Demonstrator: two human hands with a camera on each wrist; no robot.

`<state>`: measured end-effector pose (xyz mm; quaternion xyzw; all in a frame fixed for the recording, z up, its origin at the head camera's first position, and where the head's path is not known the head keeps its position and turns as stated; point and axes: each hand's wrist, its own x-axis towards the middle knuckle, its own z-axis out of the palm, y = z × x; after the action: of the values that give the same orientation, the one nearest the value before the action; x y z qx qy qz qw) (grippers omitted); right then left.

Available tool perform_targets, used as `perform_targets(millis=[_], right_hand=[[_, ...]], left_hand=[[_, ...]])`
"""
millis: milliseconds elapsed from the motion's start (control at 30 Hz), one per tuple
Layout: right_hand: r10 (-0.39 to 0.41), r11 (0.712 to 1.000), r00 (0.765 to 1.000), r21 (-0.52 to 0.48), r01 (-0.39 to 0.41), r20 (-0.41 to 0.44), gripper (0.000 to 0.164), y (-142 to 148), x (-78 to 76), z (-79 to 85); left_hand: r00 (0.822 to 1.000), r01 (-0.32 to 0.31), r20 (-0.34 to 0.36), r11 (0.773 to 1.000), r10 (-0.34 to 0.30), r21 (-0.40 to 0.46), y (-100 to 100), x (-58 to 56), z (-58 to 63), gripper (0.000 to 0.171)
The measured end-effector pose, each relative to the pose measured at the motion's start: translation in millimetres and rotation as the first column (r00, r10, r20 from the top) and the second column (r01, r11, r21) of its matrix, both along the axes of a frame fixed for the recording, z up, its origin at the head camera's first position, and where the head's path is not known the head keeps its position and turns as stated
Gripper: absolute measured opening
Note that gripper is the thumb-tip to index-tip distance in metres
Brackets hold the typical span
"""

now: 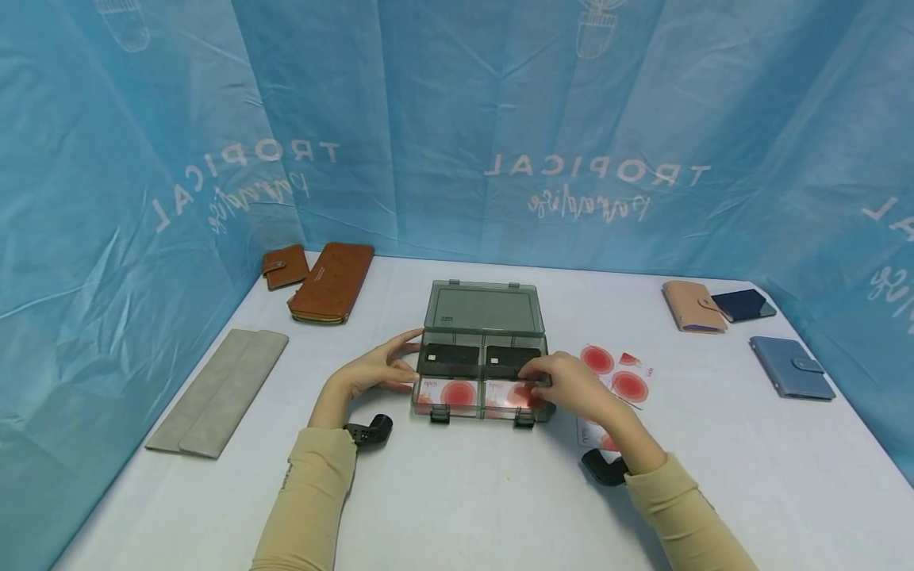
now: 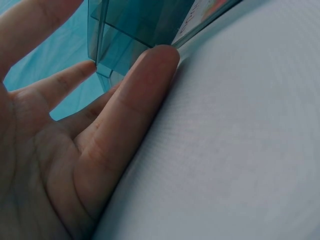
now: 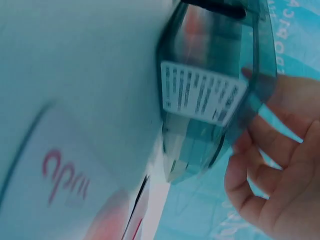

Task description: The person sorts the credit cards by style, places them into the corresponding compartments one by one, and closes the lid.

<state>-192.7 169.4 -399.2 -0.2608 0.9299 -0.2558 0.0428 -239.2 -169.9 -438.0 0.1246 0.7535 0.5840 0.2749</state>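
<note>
A clear grey-green plastic box (image 1: 488, 308) stands on the white table with its lid raised at the back. Black cards (image 1: 451, 361) with chips lie in its two rear compartments, and white cards with red circles (image 1: 457, 393) lie in the front ones. My left hand (image 1: 374, 370) rests along the box's left side, fingers spread; its thumb touches the lower edge in the left wrist view. My right hand (image 1: 569, 385) reaches over the right wall, fingertips inside by the cards of the right compartments. A barcode label (image 3: 200, 92) shows on that side wall.
Right of the box lie more red-and-white cards (image 1: 630, 386), partly under my right forearm. Brown wallets (image 1: 334, 281) and a grey folded case (image 1: 221, 392) lie at left. At right are a tan card holder (image 1: 691, 305), a navy one (image 1: 743, 304) and a blue wallet (image 1: 789, 366).
</note>
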Motion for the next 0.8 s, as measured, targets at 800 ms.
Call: perform_targets(millis=[800], right_hand=[[-0.391,0.917,0.845,0.081,0.39,0.364,0.075,131.8,-10.1,-6.4]], left_hand=[[1.0,0.0,-0.009,1.0,0.0,0.007,0.1,1.8,1.1,0.087]])
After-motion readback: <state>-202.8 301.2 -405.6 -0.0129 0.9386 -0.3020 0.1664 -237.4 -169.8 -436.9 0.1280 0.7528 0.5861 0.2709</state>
